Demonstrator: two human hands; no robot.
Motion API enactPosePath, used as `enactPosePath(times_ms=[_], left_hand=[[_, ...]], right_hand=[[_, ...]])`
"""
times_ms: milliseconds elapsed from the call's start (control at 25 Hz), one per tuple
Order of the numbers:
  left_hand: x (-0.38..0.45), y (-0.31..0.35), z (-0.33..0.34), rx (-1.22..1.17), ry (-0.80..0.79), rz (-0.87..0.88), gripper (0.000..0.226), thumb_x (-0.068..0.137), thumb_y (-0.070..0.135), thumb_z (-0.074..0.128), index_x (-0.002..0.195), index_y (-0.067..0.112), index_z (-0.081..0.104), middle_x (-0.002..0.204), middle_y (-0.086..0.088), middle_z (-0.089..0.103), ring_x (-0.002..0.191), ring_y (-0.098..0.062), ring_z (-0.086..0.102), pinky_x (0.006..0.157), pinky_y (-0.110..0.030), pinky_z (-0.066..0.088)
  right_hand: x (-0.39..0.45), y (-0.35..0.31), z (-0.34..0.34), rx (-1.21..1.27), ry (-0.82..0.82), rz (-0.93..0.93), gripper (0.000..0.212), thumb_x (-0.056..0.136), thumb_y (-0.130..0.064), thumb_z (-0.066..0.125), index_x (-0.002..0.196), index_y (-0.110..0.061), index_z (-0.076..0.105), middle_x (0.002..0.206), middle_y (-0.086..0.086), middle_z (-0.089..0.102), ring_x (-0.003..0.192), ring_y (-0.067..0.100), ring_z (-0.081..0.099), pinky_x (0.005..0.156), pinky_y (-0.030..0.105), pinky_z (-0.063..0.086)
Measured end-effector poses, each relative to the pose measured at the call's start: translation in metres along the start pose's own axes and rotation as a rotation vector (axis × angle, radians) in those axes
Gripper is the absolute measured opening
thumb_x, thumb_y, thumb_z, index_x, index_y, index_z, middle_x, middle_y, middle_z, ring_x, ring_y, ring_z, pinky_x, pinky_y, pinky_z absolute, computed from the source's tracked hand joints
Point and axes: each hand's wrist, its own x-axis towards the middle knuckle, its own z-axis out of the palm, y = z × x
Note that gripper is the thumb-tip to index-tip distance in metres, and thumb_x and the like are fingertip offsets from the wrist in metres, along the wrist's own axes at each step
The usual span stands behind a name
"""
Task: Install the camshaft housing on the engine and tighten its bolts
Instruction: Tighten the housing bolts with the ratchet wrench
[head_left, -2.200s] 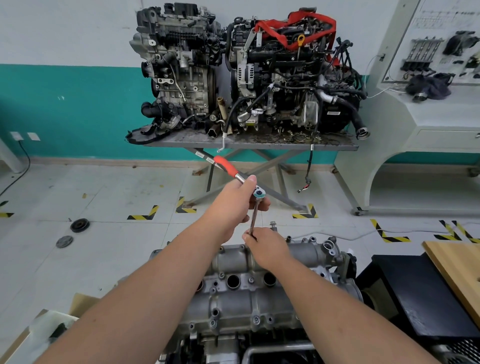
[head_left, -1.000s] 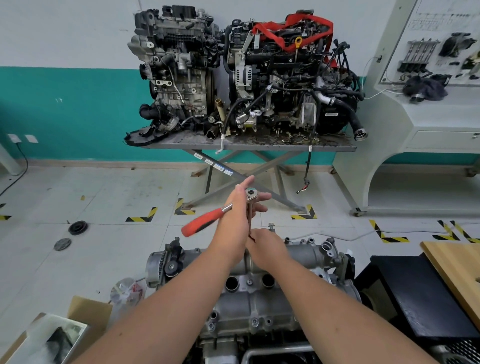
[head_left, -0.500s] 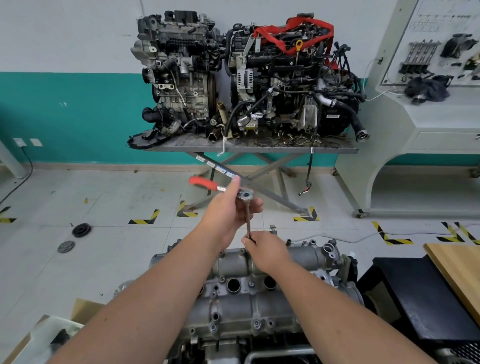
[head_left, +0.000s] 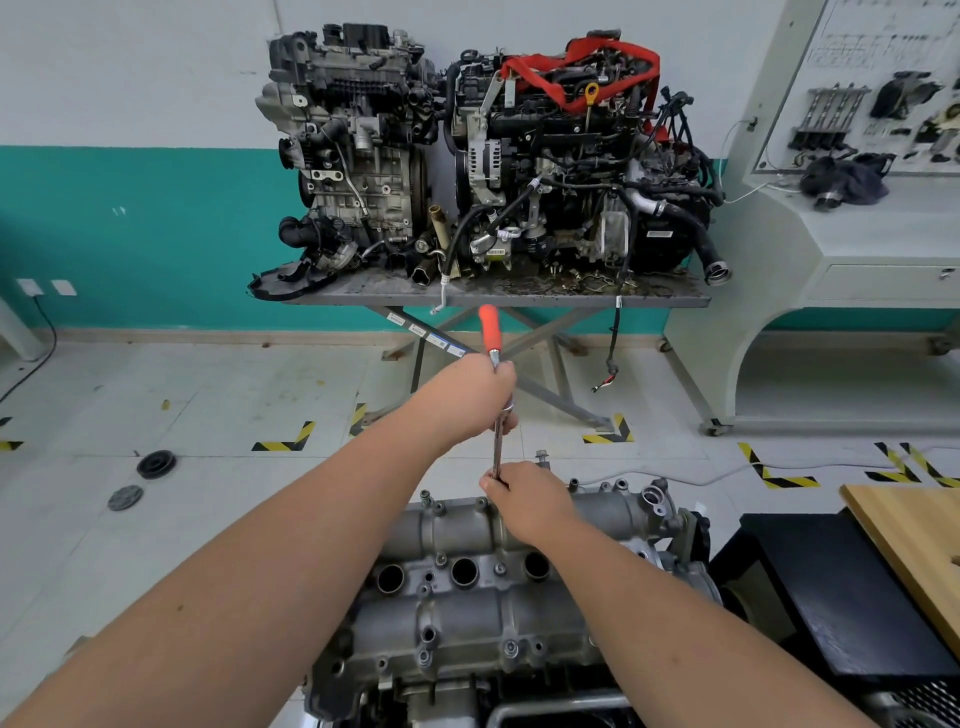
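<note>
Camshaft housing lies beneath both hands: left hand grips the ratchet head, right hand pinches the extension bar at its far edge.

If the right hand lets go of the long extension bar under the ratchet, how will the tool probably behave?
The extension bar looks like thin rigid steel, so it should not bend. It stands tall and narrow, with the ratchet and its red handle on top, so it would probably tip sideways unless the left hand steadies it. The right hand steadies its lower end.
</note>
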Motion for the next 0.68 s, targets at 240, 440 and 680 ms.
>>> enactPosePath(times_ms=[240, 440, 680], left_hand=[[-0.001, 0.002, 0.008, 0.75, 0.071, 0.294, 0.029, 0.102, 0.036, 0.039, 0.076, 0.023, 0.035, 0.076, 0.0, 0.05, 0.069, -0.025, 0.051, 0.057, -0.033, 0.036], [-0.01, -0.034, 0.018, 0.805, 0.386, 0.769, 0.035, 0.096, 0.043, 0.053, 0.075, 0.016, 0.057, 0.088, -0.002, 0.055, 0.086, -0.027, 0.057, 0.064, -0.035, 0.041], [-0.022, -0.075, 0.043, -0.008, 0.365, 0.663, 0.047, 0.097, 0.057, 0.036, 0.136, 0.036, 0.053, 0.137, 0.009, 0.055, 0.126, -0.017, 0.053, 0.102, -0.036, 0.046]], right_hand=[[-0.001, -0.003, -0.002, 0.027, 0.033, -0.008, 0.04, 0.1, -0.038, 0.046, 0.061, -0.026, 0.043, 0.083, 0.004, 0.063, 0.093, 0.031, 0.061, 0.069, 0.032, 0.034], [-0.003, -0.002, -0.001, 0.014, 0.025, -0.055, 0.031, 0.101, -0.036, 0.042, 0.086, -0.017, 0.062, 0.108, 0.013, 0.068, 0.105, 0.033, 0.062, 0.079, 0.037, 0.045], [-0.001, -0.004, -0.002, -0.038, 0.016, -0.019, 0.036, 0.1, -0.037, 0.042, 0.067, -0.024, 0.044, 0.079, 0.003, 0.061, 0.079, 0.027, 0.053, 0.069, 0.032, 0.037]])
